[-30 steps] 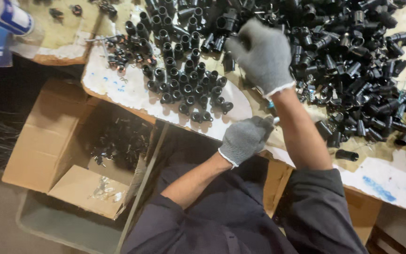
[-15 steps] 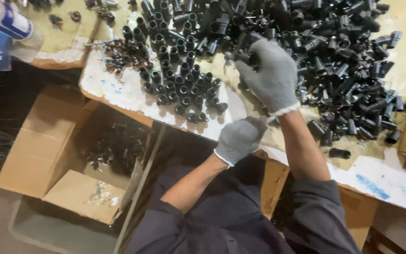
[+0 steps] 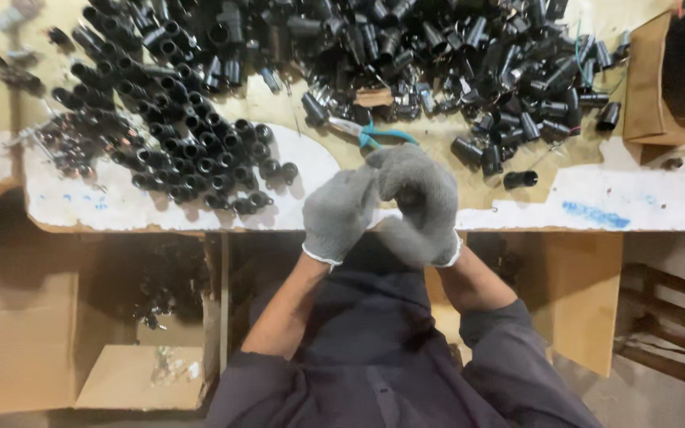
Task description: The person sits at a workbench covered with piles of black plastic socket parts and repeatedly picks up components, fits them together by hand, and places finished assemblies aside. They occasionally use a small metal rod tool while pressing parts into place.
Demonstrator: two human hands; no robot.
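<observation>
Both my hands wear grey knit gloves and meet at the table's front edge. My right hand (image 3: 422, 208) is curled, with a dark shape showing inside its fingers that looks like one of the black tube parts. My left hand (image 3: 338, 214) presses against it from the left with its fingers bent; what it grips is hidden. Just beyond the hands lie pliers with teal handles (image 3: 376, 135). A heap of loose black tube parts (image 3: 438, 55) covers the far table. A tidy cluster of upright black parts (image 3: 188, 150) stands to the left.
The worn table has a white-painted front strip (image 3: 596, 210). Below it on the left is an open cardboard box (image 3: 33, 317) holding black parts. A brown cardboard box (image 3: 660, 87) sits at the far right. One single black tube (image 3: 521, 179) lies near the right hand.
My right hand has come back from the heap of black parts to the table edge and joined my left hand. The camera view has shifted to the right.
</observation>
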